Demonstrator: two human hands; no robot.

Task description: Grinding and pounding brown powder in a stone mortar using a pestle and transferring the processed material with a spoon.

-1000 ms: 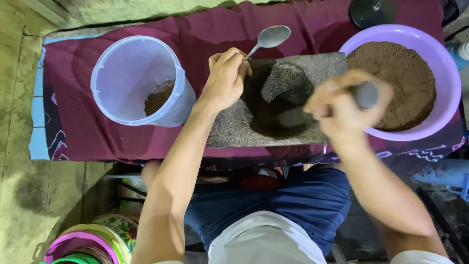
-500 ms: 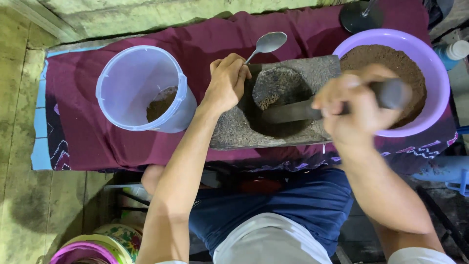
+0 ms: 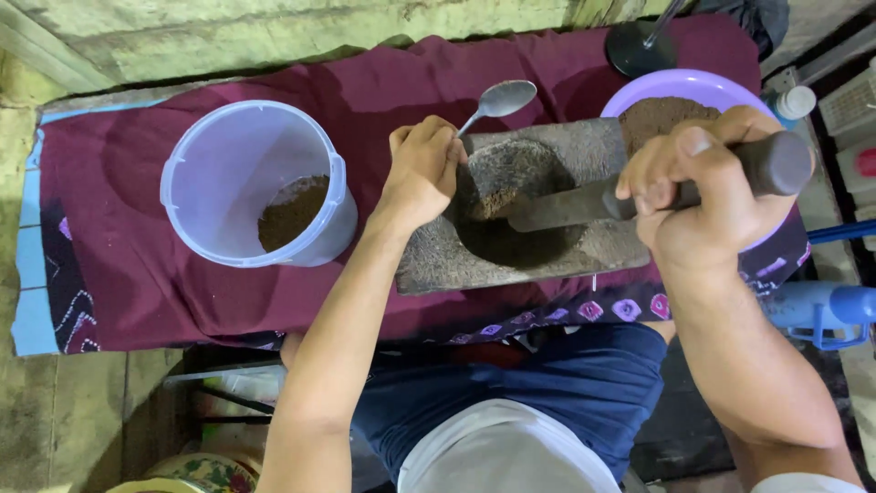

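Maroon cloth [image 3: 182, 274] over the platform carries a clear tub [image 3: 246, 178] at left, stone mortar [image 3: 602, 251] in the middle, purple bowl [image 3: 680, 87] and black stand base [image 3: 639, 47] at right.

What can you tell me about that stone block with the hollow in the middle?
The stone mortar is a grey, rough, rectangular slab with a round bowl sunk in its middle, holding dark brown powder. It lies flat on the maroon cloth, between the clear bucket and the purple basin. The left hand rests on its rim; the pestle held by the right hand slants into the hollow.
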